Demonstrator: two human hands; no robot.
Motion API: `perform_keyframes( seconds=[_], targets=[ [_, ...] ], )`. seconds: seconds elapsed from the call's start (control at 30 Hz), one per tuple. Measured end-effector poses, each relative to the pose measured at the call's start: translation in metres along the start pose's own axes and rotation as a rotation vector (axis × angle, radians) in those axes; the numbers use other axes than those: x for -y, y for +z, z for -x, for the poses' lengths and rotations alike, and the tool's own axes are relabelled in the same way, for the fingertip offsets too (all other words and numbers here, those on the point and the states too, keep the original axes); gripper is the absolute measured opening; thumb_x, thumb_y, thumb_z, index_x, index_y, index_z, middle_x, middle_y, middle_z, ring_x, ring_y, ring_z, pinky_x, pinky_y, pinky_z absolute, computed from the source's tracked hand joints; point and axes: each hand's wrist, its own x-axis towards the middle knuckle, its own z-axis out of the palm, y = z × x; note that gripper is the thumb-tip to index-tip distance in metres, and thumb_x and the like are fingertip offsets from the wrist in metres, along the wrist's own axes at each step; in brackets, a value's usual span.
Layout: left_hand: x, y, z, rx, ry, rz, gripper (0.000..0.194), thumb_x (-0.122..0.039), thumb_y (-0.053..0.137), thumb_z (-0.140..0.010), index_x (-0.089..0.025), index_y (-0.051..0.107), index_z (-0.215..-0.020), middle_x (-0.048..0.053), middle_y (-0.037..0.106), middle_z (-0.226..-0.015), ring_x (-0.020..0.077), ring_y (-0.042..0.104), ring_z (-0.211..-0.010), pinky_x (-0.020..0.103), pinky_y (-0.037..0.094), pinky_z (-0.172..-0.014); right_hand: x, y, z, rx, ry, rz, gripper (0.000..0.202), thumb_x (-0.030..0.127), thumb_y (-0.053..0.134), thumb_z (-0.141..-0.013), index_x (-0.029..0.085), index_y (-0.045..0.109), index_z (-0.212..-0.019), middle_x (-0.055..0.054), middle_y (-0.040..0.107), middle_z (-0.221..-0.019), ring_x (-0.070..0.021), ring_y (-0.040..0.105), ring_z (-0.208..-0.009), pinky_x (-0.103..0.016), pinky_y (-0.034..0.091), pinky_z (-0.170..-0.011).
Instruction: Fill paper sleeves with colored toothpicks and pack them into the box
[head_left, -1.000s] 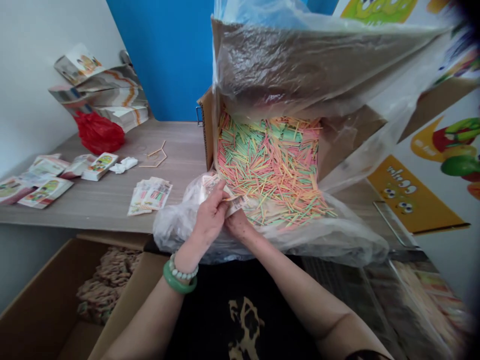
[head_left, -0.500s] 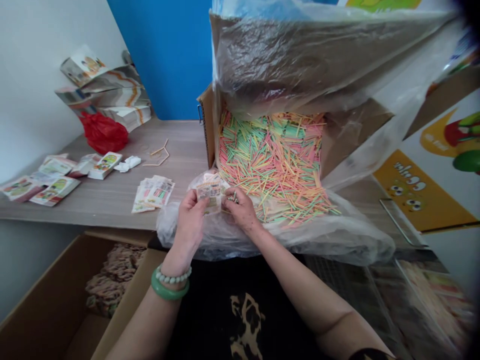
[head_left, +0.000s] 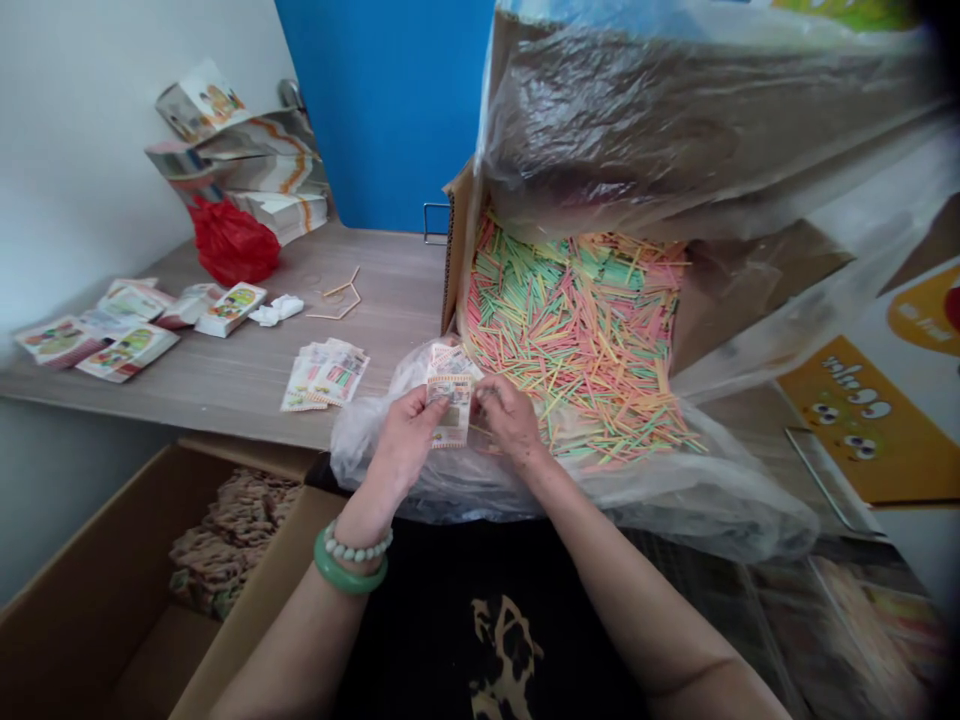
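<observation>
My left hand (head_left: 403, 440) is closed on small printed packets (head_left: 451, 425), its thumb lying across the front one. More packets fan out behind that one. Beside their right edge, my right hand (head_left: 511, 422) has its fingers curled inward and slightly blurred; what is pinched in them I cannot make out. Just beyond both hands, many thin pink, yellow, green and orange sticks (head_left: 577, 330) lie in a cardboard box (head_left: 455, 245) lined with clear plastic (head_left: 420, 470). The plastic spills over the table edge under my hands.
Left of my hands lie filled packets (head_left: 326, 375) on the table (head_left: 240, 385). Farther left are printed pouches (head_left: 127, 350), a crumpled tissue (head_left: 276, 310), bent sticks (head_left: 345, 300) and a red bag (head_left: 234, 243). A large carton (head_left: 97, 560) stands below the table edge.
The view has swung a little, so the scene sits farther right. The packets in my left hand look more upright. My right hand's fingers have shifted slightly along the packets' edge.
</observation>
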Motion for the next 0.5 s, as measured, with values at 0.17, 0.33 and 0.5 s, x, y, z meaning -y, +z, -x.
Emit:
perform_keyframes(
  seconds=[0.17, 0.33, 0.5],
  targets=[
    [0.007, -0.004, -0.001, -0.068, 0.045, -0.208, 0.032, -0.032, 0.076, -0.066, -0.018, 0.05, -0.054, -0.006, 0.042, -0.052, 0.0082, 0.037, -0.051, 0.022, 0.027, -0.05, 0.009, -0.019, -0.016, -0.104, 0.043, -0.353, 0.012, 0.034, 0.055, -0.085, 0.022, 0.057, -0.082, 0.001, 0.069, -0.073, -0.0174, 0.064, -0.075, -0.034, 0.048, -0.084],
    [0.009, -0.004, -0.001, -0.031, 0.102, -0.374, 0.023, -0.03, 0.066, -0.072, -0.02, 0.053, -0.057, -0.005, 0.044, -0.05, 0.0102, 0.04, -0.048, 0.022, 0.029, -0.047, 0.002, -0.022, -0.017, -0.06, 0.075, -0.321, 0.011, 0.033, 0.059, -0.079, 0.023, 0.055, -0.08, 0.002, 0.069, -0.073, -0.0184, 0.065, -0.077, -0.034, 0.049, -0.083],
    [0.009, -0.005, 0.001, 0.002, 0.04, -0.38, 0.013, -0.031, 0.063, -0.076, -0.02, 0.063, -0.07, -0.003, 0.053, -0.051, 0.0133, 0.049, -0.047, 0.024, 0.036, -0.048, -0.006, -0.025, -0.011, 0.026, 0.089, 0.056, 0.007, 0.03, 0.057, -0.079, 0.025, 0.06, -0.082, 0.003, 0.067, -0.077, -0.0191, 0.06, -0.074, -0.032, 0.047, -0.071]
  ],
)
